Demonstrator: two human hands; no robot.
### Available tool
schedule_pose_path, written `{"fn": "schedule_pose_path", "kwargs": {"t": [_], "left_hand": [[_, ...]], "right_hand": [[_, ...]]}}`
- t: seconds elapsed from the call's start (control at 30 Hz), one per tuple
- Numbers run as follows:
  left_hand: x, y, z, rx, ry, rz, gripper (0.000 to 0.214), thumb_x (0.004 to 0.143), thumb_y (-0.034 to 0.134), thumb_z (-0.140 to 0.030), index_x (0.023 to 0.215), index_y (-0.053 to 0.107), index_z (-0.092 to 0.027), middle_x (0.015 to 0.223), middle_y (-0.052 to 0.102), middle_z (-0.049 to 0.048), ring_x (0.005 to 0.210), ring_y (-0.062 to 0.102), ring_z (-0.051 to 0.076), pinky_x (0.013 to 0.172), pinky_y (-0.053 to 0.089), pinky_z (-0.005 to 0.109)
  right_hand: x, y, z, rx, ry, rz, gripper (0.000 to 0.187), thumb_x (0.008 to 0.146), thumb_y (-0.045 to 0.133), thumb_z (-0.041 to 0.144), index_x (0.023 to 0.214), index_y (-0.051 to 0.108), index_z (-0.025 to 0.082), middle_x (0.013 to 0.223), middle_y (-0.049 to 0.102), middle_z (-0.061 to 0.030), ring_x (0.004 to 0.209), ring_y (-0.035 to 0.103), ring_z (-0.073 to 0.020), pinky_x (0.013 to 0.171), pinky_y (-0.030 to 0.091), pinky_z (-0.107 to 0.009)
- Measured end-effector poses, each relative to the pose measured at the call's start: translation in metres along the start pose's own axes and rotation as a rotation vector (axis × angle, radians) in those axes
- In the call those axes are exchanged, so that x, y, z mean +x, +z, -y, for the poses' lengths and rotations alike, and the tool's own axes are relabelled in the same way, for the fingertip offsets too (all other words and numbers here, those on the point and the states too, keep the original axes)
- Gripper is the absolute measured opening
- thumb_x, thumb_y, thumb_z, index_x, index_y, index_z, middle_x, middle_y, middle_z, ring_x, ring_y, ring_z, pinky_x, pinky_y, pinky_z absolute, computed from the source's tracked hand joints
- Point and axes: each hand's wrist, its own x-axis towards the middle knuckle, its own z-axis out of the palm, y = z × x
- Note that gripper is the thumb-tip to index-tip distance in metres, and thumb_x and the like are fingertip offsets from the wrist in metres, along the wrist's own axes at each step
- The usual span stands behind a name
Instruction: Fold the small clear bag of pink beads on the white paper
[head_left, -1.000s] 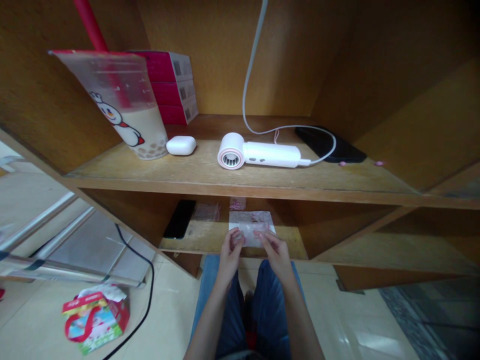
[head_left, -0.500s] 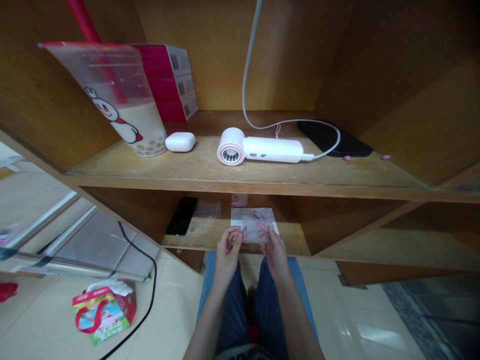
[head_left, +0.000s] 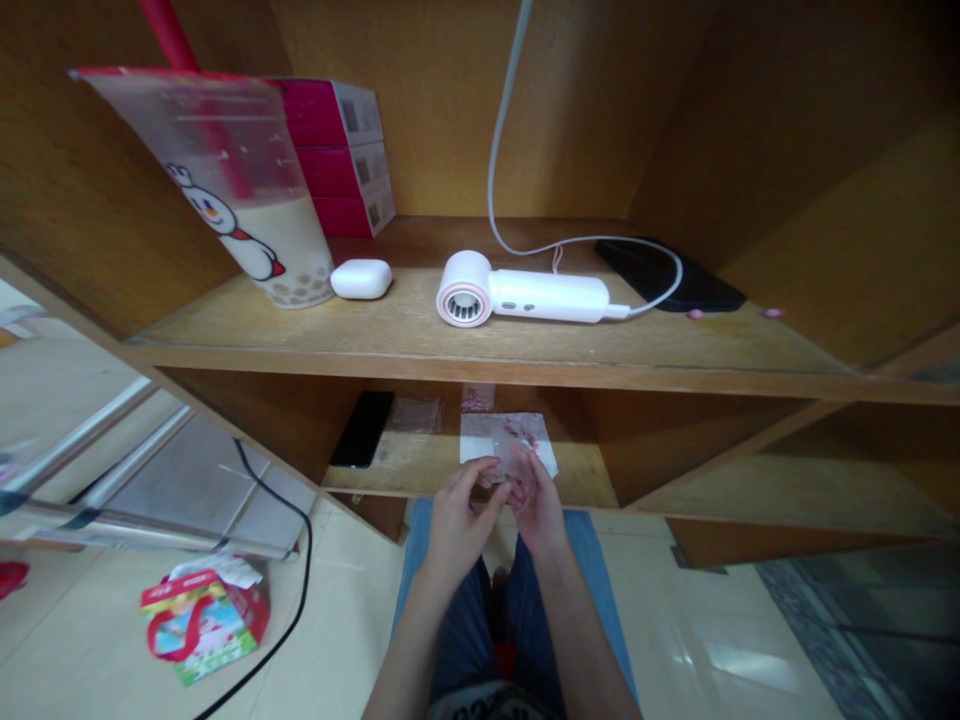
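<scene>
A small clear plastic bag [head_left: 511, 460] is held in front of the lower shelf, over a white sheet of paper [head_left: 477, 434] with small pink pieces [head_left: 525, 432] on or above it. My right hand [head_left: 541, 510] is closed on the bag's right side. At the bag's lower left edge, my left hand [head_left: 463, 510] has its thumb and fingers curled in, the thumb tip meeting the right fingers. Whether anything is inside the bag is too small to tell. A packet of pink beads [head_left: 478, 398] lies behind the paper.
On the lower shelf lie a black phone [head_left: 363, 430] and a clear packet [head_left: 416, 414]. The shelf above holds a drink cup [head_left: 289, 235], a white earbud case [head_left: 361, 279], a white handheld fan [head_left: 551, 296] with a cable, and a black pouch [head_left: 675, 276]. A gift bag [head_left: 206, 620] stands on the floor.
My hands have come closer together. The bag, earlier stretched flat between them, is now tilted and gathered toward my right hand, and the left fingers have moved right along its lower edge.
</scene>
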Motion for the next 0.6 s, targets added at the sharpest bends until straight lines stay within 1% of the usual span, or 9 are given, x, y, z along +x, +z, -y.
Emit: {"fn": "schedule_pose_path", "kwargs": {"t": [0.1,0.23,0.3,0.37,0.43,0.5,0.57,0.6], "left_hand": [[0.0,-0.002,-0.002,0.034,0.023,-0.015,0.023,0.079,0.053,-0.031,0.1,0.056,-0.02,0.082,0.062,0.0031,0.074,0.057,0.014,0.073,0.046,0.027],[0.0,-0.002,-0.002,0.069,0.031,0.009,0.021,0.081,0.051,-0.031,0.099,0.056,-0.021,0.081,0.062,0.0019,0.073,0.057,0.013,0.071,0.045,0.025],[0.0,-0.002,-0.001,0.069,-0.001,-0.016,0.024,0.08,0.052,-0.031,0.102,0.054,-0.021,0.079,0.061,0.0012,0.071,0.056,0.012,0.07,0.045,0.024],[0.001,-0.002,0.0,0.071,-0.047,-0.057,0.027,0.08,0.052,-0.032,0.104,0.052,-0.021,0.075,0.06,0.0002,0.068,0.056,0.012,0.068,0.045,0.024],[0.003,-0.003,0.002,0.091,-0.08,-0.063,0.024,0.081,0.049,-0.03,0.104,0.052,-0.021,0.071,0.058,-0.0009,0.065,0.055,0.011,0.065,0.044,0.022],[0.005,-0.005,0.005,0.12,-0.1,-0.04,0.021,0.082,0.046,-0.026,0.101,0.053,-0.022,0.069,0.057,-0.0015,0.063,0.054,0.011,0.061,0.043,0.021],[0.006,-0.008,0.008,0.145,-0.114,-0.021,0.021,0.082,0.044,-0.023,0.1,0.054,-0.022,0.069,0.056,-0.0014,0.063,0.055,0.011,0.059,0.042,0.02],[0.007,-0.01,0.01,0.153,-0.119,-0.018,0.021,0.081,0.044,-0.022,0.1,0.054,-0.022,0.07,0.057,-0.001,0.064,0.055,0.011,0.058,0.042,0.02]], "right_hand": [[0.001,0.0,-0.001,0.03,0.002,-0.003,0.027,0.07,0.063,0.04,0.09,0.065,0.021,0.055,0.056,0.0047,0.041,0.042,-0.0052,0.04,0.035,-0.017],[0.001,0.001,-0.001,0.061,0.03,-0.005,0.025,0.067,0.065,0.039,0.083,0.063,0.02,0.047,0.049,0.0076,0.037,0.037,-0.0033,0.037,0.031,-0.015],[0.001,0.002,-0.002,0.079,0.031,-0.01,0.023,0.066,0.067,0.037,0.079,0.063,0.019,0.053,0.054,0.0065,0.038,0.037,-0.0024,0.037,0.03,-0.015],[0.001,0.003,-0.004,0.082,0.002,-0.012,0.021,0.065,0.068,0.034,0.076,0.061,0.018,0.063,0.06,0.0045,0.038,0.037,-0.0011,0.036,0.029,-0.014],[0.001,0.003,-0.006,0.057,-0.037,0.007,0.02,0.064,0.069,0.032,0.073,0.059,0.017,0.066,0.061,0.0039,0.037,0.034,0.0,0.034,0.026,-0.013],[0.002,0.001,-0.01,0.02,-0.032,0.055,0.021,0.065,0.068,0.033,0.069,0.058,0.016,0.055,0.054,0.0059,0.035,0.03,0.0004,0.032,0.022,-0.012],[0.003,-0.001,-0.013,0.016,0.024,0.114,0.024,0.067,0.066,0.036,0.065,0.055,0.015,0.044,0.042,0.0088,0.032,0.024,0.0001,0.03,0.017,-0.012],[0.004,-0.002,-0.015,0.033,0.06,0.139,0.025,0.068,0.065,0.038,0.064,0.054,0.015,0.042,0.037,0.0098,0.032,0.022,0.0,0.03,0.015,-0.013]]}}
